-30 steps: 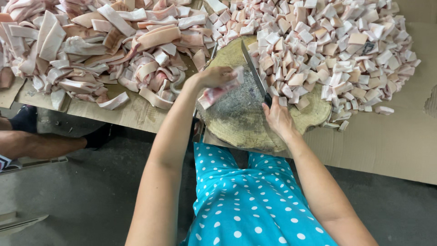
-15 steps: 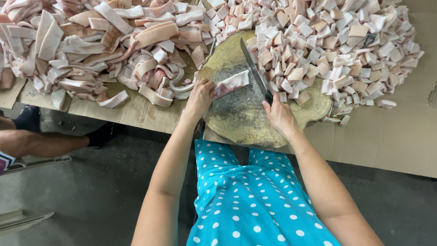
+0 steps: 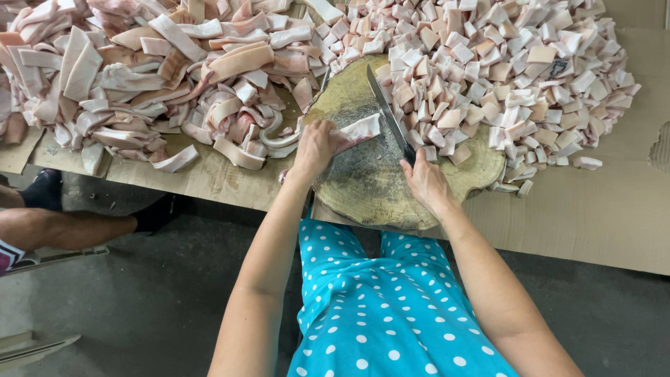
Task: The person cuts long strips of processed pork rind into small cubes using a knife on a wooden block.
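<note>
My left hand [image 3: 317,145] presses a pale strip of pork fat [image 3: 359,130] flat on a round wooden chopping block [image 3: 370,181]. My right hand [image 3: 424,183] grips the dark handle of a long knife [image 3: 385,112], whose blade lies across the block just right of the strip's end, its tip pointing away from me. A heap of long uncut fat strips [image 3: 139,77] lies to the left of the block. To the right, partly on the block, is a heap of small cut cubes [image 3: 502,70].
Brown cardboard [image 3: 593,216] covers the low work surface under the block and heaps. Another person's leg [image 3: 63,227] with a dark shoe reaches in at the left over the grey concrete floor [image 3: 118,307]. My blue polka-dot clothing [image 3: 391,314] fills the bottom centre.
My left hand has lowered the strip from above the block's left edge onto the block. The knife blade has shifted left, close to the strip's end.
</note>
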